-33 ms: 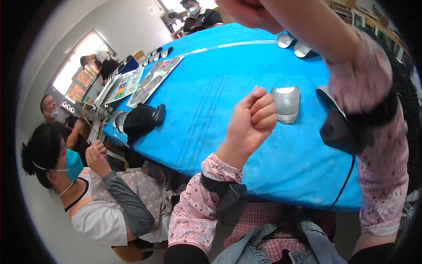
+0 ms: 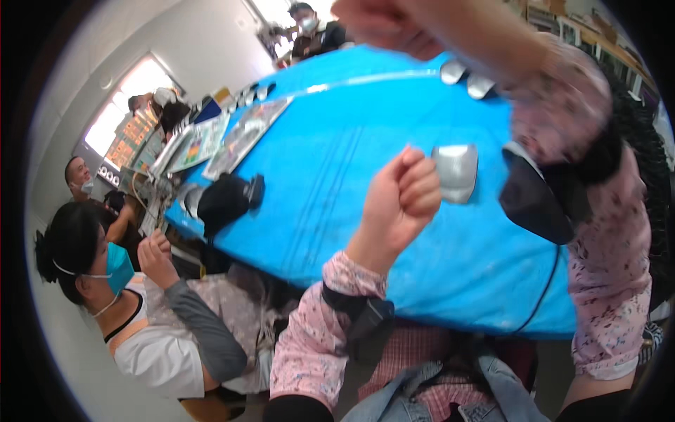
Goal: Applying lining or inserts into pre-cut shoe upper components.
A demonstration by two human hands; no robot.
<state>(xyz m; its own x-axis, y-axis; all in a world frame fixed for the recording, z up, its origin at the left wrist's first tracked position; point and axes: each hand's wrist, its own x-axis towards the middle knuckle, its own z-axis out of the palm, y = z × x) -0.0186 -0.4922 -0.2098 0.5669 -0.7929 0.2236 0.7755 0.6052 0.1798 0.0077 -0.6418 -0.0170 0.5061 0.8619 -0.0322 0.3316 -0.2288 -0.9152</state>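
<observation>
My left hand (image 2: 404,190) is raised over the near part of a blue-covered table (image 2: 337,176), palm side toward me. Its fingers are curled in and the thumb presses against them; whatever they may pinch is hidden or too small to see. Just right of it lies a shiny grey curved piece (image 2: 457,176), flat on the cover. High at the top edge is my right hand (image 2: 394,24), partly cut off and smeared by motion, so its fingers cannot be read. Beside my right sleeve (image 2: 562,105) is a black shape (image 2: 534,200) with a grey edge.
A black bundle (image 2: 223,200) sits at the table's left edge, near patterned boards (image 2: 246,137). Several grey and black pieces (image 2: 480,86) lie at the far side. A dark cord (image 2: 552,288) crosses the near right. A masked person (image 2: 169,309) sits close on my left.
My right hand and forearm have shifted a little to the left. My left hand keeps its curled shape in nearly the same place. The view has moved slightly.
</observation>
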